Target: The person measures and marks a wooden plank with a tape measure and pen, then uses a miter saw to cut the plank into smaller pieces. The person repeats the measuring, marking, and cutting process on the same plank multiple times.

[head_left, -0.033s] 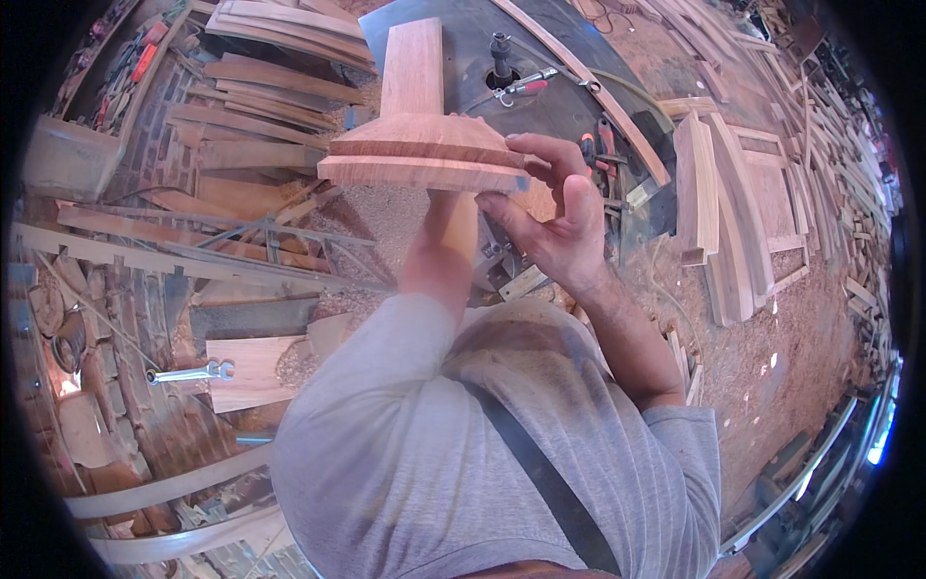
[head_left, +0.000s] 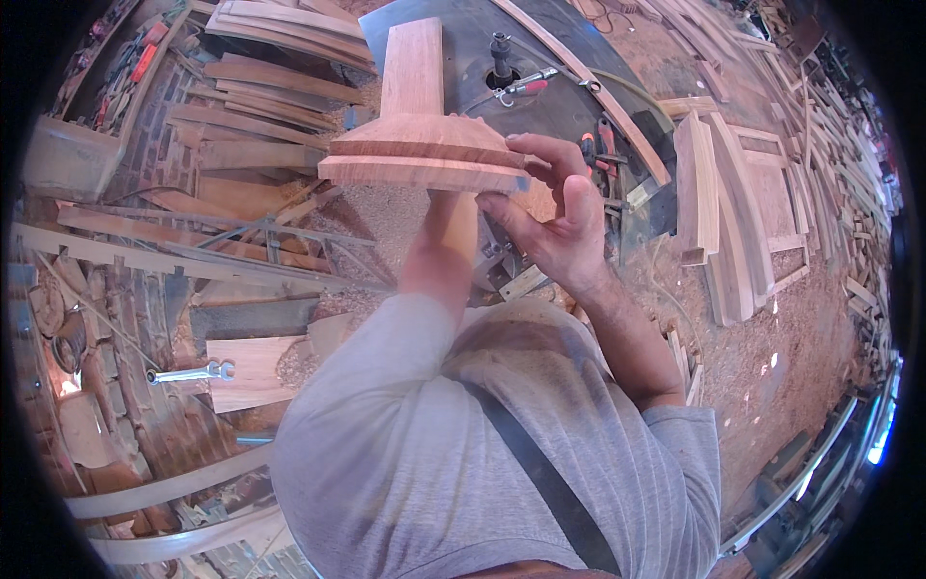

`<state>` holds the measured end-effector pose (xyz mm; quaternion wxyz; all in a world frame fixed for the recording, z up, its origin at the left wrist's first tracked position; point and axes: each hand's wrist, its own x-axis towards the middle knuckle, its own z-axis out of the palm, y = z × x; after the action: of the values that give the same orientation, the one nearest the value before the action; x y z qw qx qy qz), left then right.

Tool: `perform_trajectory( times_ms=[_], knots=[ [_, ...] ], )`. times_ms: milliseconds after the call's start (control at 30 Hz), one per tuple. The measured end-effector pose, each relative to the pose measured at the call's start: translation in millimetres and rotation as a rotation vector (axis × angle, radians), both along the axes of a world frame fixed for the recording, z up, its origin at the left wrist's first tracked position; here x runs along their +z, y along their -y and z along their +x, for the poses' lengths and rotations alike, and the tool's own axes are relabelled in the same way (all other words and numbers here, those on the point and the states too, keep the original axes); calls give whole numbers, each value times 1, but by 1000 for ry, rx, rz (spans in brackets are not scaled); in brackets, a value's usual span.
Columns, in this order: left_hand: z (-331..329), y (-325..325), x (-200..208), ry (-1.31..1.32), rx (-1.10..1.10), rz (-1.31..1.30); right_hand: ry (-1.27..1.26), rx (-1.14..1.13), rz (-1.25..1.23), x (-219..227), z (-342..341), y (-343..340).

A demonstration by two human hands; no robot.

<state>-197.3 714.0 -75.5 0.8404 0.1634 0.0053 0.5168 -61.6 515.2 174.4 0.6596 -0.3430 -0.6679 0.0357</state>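
A reddish-brown wooden piece (head_left: 420, 140) is held up in front of my chest. It has a flat upright board and a wider, bevelled base with a groove along its near edge. My left hand (head_left: 451, 203) reaches up beneath and behind the base and holds it from there; only the wrist shows, and most of its fingers are hidden by the wood. At the base's right end my right hand (head_left: 555, 207) is closed on the edge, index finger at the top and thumb below, the other fingers curled.
Beyond the piece is a dark machine table (head_left: 569, 96) with a spindle (head_left: 500, 56), a red-handled tool (head_left: 529, 87) and a curved wooden strip (head_left: 588, 82). Stacked boards (head_left: 275, 96) lie left, a wrench (head_left: 193, 372) at lower left. Curved timbers (head_left: 723, 212) stand right on the dusty floor.
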Motion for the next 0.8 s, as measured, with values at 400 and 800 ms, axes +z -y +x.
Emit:
perform_trajectory(
  times_ms=[400,800],
  knots=[
    [5,-36,15,-227,202,-56,-34,100,-389,16,19,23],
    [-16,9,50,-1489,667,4,-785,-579,-1115,-156,67,87]
  ],
)
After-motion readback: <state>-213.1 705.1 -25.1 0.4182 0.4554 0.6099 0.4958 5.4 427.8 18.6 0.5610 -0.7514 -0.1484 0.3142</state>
